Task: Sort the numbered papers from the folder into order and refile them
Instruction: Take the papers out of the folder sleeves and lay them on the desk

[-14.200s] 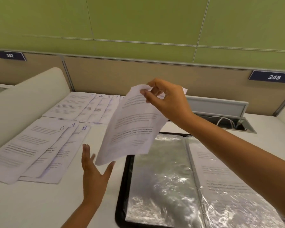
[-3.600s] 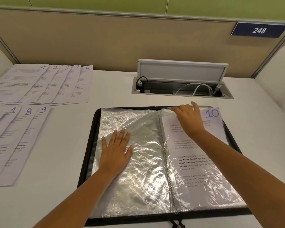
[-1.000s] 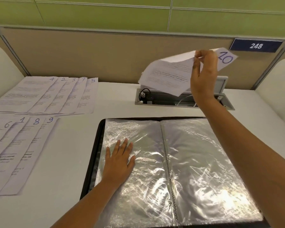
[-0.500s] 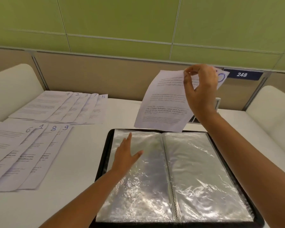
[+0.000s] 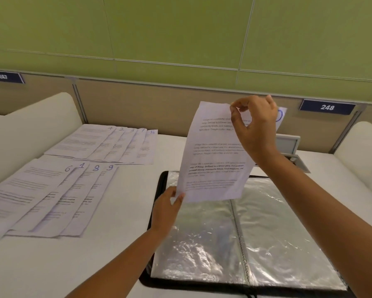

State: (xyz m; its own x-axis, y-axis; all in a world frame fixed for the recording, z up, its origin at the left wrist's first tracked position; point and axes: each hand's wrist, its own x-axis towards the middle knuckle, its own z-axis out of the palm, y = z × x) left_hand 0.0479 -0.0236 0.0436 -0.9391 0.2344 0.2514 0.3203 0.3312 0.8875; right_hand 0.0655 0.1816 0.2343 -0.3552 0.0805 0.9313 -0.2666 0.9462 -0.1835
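My right hand (image 5: 255, 130) pinches the top edge of a printed sheet (image 5: 215, 166) and holds it upright in the air above the open black folder (image 5: 159, 203). Part of a blue handwritten number shows behind that hand. My left hand (image 5: 166, 208) pinches the sheet's lower left corner. The folder lies flat on the desk with its clear plastic sleeves (image 5: 277, 233) showing no paper inside. On the left lie two fanned rows of numbered sheets: the far row (image 5: 107, 145) reads 4, 2, 3, 7, 5, and the near row (image 5: 51, 196) reads 6, 1, 8, 9.
A white desk (image 5: 120, 254) runs under everything, with cream rounded dividers on the left (image 5: 19, 134) and right (image 5: 365, 147). A cable hatch with a raised lid (image 5: 288, 145) sits behind the folder. A beige partition carries a plate marked 248 (image 5: 327, 107).
My left hand has lifted off the folder's left sleeve and taken the sheet's lower corner. The sheet now hangs more upright in my right hand. The view has swung left.
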